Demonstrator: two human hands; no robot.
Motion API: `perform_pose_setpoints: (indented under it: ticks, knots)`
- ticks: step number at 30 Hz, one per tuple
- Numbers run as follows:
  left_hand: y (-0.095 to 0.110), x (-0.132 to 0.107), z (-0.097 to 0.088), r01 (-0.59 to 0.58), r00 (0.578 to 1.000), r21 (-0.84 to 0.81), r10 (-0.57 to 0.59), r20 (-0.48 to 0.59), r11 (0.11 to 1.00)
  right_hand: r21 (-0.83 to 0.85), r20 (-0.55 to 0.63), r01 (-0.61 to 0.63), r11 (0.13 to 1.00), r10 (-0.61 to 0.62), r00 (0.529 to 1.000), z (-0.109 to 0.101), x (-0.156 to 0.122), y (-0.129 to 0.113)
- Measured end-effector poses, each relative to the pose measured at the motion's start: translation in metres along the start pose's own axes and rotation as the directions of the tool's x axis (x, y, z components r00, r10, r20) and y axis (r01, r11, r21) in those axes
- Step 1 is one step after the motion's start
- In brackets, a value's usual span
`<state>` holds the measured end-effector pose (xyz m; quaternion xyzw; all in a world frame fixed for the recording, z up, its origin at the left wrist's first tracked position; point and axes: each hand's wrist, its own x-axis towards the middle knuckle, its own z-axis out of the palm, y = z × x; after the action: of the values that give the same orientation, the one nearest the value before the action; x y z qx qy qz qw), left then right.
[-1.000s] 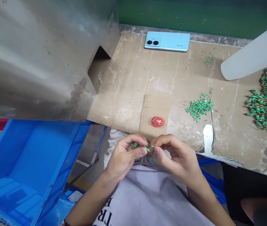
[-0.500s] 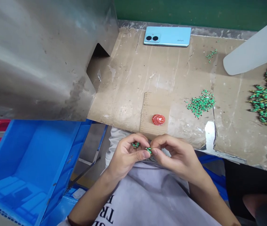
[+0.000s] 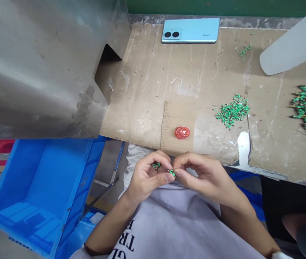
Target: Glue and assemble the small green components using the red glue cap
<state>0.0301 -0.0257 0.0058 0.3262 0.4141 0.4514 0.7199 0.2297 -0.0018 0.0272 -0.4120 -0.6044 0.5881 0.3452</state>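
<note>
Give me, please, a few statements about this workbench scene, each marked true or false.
1. The left hand and right hand pinch a small green plastic part between them. True.
2. The small red round cap sits on the brown cardboard sheet, just beyond the hands. True.
3. The light-blue smartphone lies beside the hands. False: it lies at the cardboard's far edge, cameras up.
4. The blue plastic crate stands on the cardboard. False: it sits lower, on the left hand's side.
</note>
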Motion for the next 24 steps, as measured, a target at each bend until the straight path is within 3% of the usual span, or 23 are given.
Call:
perform_pose_setpoints:
  ticks: [6,17,24]
  knots:
    - [0.004,0.0,0.0,-0.066,0.998,0.046,0.065,0.023,0.997,-0.038,0.076,0.006,0.999,-0.003,0.997,-0.005,0.001,-0.007]
    - [0.002,-0.006,-0.002,-0.042,0.999,0.052,0.042,-0.001,0.998,-0.105,0.121,0.049,0.993,-0.037,0.992,-0.009,-0.004,-0.019]
    - [-0.005,-0.002,-0.002,-0.185,0.979,-0.067,0.19,0.074,0.98,-0.114,0.11,0.089,0.99,-0.076,0.991,-0.009,-0.007,-0.022]
